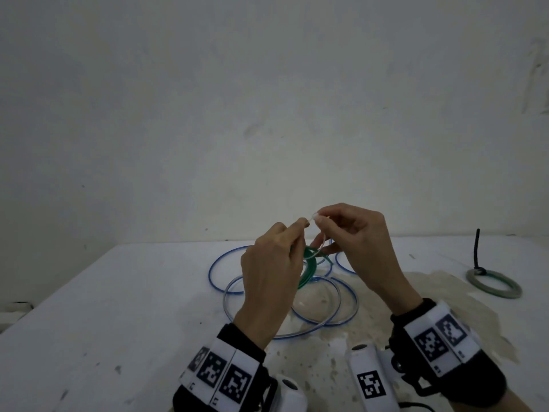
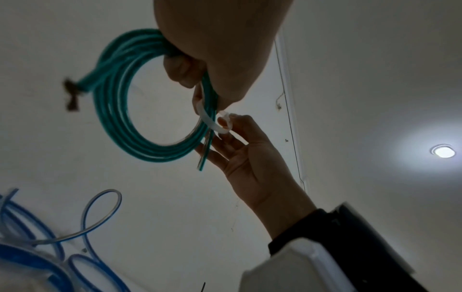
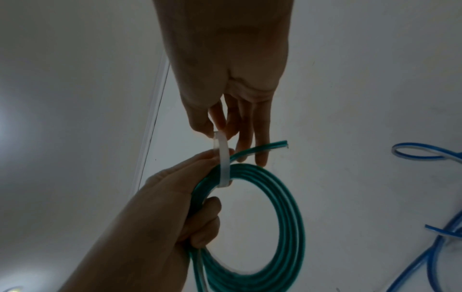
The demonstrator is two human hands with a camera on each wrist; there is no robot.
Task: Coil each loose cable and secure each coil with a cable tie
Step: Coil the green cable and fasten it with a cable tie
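Nearest, above the white counter (image 1: 104, 307), the left hand (image 1: 271, 272) has its fingers curled round the coiled green cable (image 3: 282, 227), holding its loops bunched together in the air. The right hand (image 1: 356, 248) pinches the translucent white cable tie (image 3: 223, 160) between thumb and forefinger, its other fingers loose; the tie is looped round the bundle but does not look drawn tight yet, so this coil seems to be mid-securing. Below and just beyond the hands, the blue-edged clear cable (image 1: 297, 307) sprawls in loose loops on the counter, uncoiled and untied, so that work is left. Farther right lies a pale green coil bound with a black tie (image 1: 494, 282), apparently finished.
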